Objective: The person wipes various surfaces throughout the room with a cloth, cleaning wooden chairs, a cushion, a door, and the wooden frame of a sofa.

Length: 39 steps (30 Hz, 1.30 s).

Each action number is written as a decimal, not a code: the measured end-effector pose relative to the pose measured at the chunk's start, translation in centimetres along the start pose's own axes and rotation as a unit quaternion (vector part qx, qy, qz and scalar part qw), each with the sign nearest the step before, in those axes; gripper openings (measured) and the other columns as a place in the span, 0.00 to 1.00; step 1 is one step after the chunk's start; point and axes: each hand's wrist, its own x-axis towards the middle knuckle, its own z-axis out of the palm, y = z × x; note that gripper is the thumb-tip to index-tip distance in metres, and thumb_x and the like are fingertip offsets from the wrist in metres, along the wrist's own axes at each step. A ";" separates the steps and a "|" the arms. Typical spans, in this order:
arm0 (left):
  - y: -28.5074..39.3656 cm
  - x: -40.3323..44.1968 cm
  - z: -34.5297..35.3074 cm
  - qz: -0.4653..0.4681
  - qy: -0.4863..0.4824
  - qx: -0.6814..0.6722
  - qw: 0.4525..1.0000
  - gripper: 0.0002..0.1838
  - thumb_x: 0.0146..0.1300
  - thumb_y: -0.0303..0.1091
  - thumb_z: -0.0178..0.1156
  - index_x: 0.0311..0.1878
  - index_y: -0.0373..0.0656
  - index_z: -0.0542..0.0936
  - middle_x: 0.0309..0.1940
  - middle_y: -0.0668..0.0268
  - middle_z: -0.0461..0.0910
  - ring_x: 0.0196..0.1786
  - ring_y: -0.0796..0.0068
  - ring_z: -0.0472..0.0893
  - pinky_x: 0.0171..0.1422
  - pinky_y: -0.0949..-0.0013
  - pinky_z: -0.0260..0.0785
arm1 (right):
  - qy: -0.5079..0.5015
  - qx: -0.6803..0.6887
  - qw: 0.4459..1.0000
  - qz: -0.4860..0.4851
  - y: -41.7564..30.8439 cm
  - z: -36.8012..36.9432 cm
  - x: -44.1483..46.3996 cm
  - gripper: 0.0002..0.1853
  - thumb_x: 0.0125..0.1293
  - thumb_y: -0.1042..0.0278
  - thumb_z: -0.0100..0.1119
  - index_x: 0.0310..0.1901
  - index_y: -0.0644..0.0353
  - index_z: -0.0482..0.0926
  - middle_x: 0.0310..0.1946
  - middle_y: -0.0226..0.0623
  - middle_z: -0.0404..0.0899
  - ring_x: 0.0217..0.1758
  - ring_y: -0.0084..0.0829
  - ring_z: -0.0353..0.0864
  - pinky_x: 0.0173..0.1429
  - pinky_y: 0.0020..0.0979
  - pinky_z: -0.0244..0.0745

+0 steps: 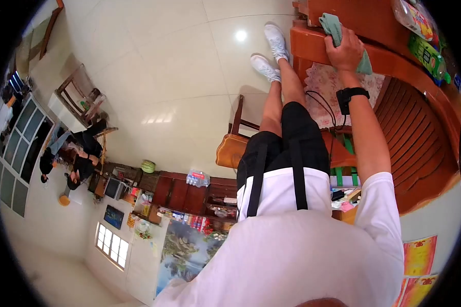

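My right hand [345, 50] is closed around a folded green cloth [331, 25] and presses it onto the edge of a reddish-brown wooden frame [310, 47], which looks like part of a bench or sofa. One end of the cloth hangs out past the knuckles, and another part shows by the wrist. A black strap device [351, 95] is fastened round my right wrist. Beneath the forearm lies a pink patterned cover [322, 82] with black cables running near it. My left hand is out of view.
Green packaging [429, 59] and a clear plastic bottle [414, 19] lie beyond the wooden frame. A wooden stool [233, 150] stands beside my legs. Across the tiled floor [189, 56] are a bottle pack [197, 178], a watermelon [148, 166] and seated people [84, 163].
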 end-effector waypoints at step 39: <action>46.5 23.1 7.6 0.684 0.151 0.217 0.680 0.53 0.54 0.20 0.62 0.80 0.54 0.46 0.75 0.44 0.53 0.70 0.43 0.66 0.71 0.55 0.61 | -0.192 0.262 0.856 0.403 3.8 -7.4 -2.9 0.35 0.70 0.46 0.55 0.66 0.65 0.59 0.52 0.61 0.78 0.54 0.63 0.78 0.56 0.52 0.73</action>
